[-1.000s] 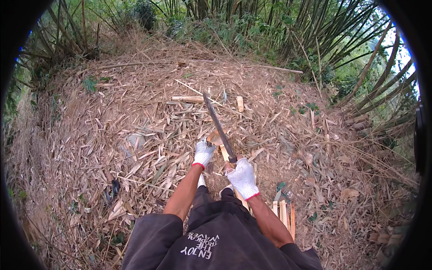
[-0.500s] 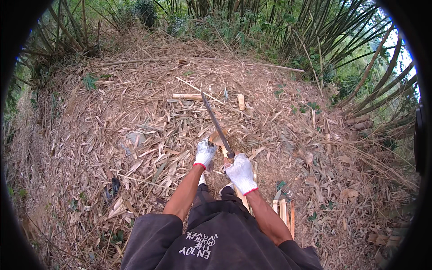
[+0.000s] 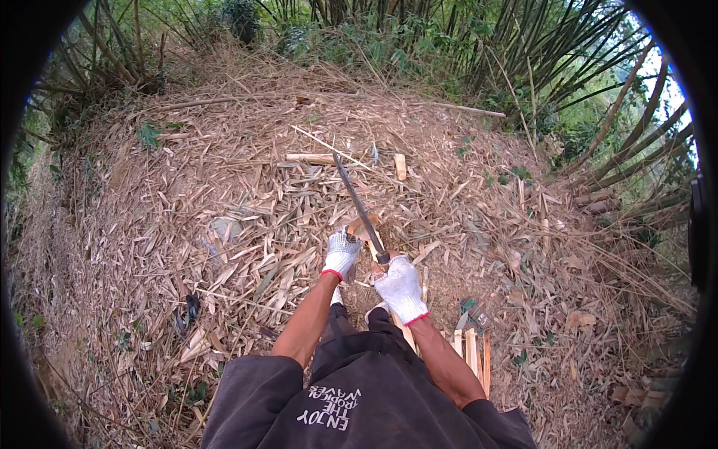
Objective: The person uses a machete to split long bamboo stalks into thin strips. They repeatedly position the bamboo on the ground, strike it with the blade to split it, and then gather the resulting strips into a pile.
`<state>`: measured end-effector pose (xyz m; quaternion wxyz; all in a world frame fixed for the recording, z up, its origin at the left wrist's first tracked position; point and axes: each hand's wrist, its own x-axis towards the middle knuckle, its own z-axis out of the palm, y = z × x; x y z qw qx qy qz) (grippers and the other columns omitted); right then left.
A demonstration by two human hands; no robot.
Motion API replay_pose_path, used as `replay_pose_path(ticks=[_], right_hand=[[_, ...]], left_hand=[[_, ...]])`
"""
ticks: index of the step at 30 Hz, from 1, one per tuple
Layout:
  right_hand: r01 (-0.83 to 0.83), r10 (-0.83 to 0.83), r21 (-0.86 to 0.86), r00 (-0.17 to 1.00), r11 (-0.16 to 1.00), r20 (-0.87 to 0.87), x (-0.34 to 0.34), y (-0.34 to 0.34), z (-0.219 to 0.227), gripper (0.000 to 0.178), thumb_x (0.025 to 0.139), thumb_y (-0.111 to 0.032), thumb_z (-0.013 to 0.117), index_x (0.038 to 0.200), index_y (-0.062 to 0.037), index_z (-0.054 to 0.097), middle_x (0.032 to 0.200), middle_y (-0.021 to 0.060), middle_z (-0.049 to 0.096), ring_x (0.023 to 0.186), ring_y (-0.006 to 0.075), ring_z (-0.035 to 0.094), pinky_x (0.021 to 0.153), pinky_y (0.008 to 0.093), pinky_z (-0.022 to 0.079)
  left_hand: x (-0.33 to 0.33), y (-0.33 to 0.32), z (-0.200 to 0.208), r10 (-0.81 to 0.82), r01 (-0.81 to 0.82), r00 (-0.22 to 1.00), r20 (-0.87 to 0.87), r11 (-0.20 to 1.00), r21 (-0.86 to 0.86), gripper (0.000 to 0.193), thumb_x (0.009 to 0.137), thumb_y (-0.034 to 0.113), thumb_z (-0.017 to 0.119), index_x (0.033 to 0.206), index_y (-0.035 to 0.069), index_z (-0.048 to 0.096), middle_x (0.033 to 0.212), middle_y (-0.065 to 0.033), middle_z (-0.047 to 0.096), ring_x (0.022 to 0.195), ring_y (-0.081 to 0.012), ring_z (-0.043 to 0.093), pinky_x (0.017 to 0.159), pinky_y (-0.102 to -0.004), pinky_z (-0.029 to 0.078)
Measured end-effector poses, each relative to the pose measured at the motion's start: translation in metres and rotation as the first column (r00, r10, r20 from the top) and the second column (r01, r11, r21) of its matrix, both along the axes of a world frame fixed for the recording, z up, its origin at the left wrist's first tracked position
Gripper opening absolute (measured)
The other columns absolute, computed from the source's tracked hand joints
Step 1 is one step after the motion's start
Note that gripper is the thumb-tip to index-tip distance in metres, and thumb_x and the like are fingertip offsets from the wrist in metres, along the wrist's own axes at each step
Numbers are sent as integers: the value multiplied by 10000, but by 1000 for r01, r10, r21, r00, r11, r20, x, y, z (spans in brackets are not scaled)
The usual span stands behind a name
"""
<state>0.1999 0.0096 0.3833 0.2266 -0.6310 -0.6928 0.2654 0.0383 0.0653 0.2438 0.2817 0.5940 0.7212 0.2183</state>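
A long dark machete (image 3: 354, 197) points forward and slightly left, its blade crossing over a split bamboo piece (image 3: 362, 228). My right hand (image 3: 402, 288), in a white knit glove with a red cuff, is closed around its handle. My left hand (image 3: 342, 254), in a similar glove with grey dots, grips the bamboo piece just left of the blade. Part of this piece is hidden under the blade and my hands, so I cannot tell its full length. Its visible side is brown and pale yellow.
Several split bamboo strips (image 3: 470, 352) lie beside my right forearm. Ahead are a short cut bamboo piece (image 3: 401, 167) and a longer one (image 3: 310, 159). Dry bamboo leaves (image 3: 247, 254) litter the ground. Bamboo clumps (image 3: 568, 60) stand at the back and right.
The machete's tip has dipped very slightly toward me. Both hands stay almost in the same place, with the same grips.
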Motion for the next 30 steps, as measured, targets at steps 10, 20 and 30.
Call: replay_pose_path(ticks=[10,20,30], right_hand=[[37,-36,-66,999,997,28,2,-4,-6,314,802,-259,732,1002,-35,640,849,191,672,791,368,674,674,441,537],[19,-19,-50,1000,999,4,2,-4,-7,321,793,-242,738,1014,-33,634,858,185,676,803,365,675,682,439,541],[29,-29,5,999,1000,-19,1,-5,-4,354,815,-314,699,960,3,636,792,211,659,732,383,667,649,466,538]], left_hand=[[5,0,4,12,-12,1000,-9,1000,-22,311,769,161,637,1041,13,656,931,-238,669,861,-406,651,765,-475,534],[4,-1,-9,8,-8,999,-33,1000,13,328,772,161,641,1063,11,657,937,-244,664,871,-413,650,763,-475,537],[3,-3,-11,3,-3,999,-47,1000,-6,329,770,197,665,1032,-1,664,900,-243,670,857,-400,657,754,-469,541]])
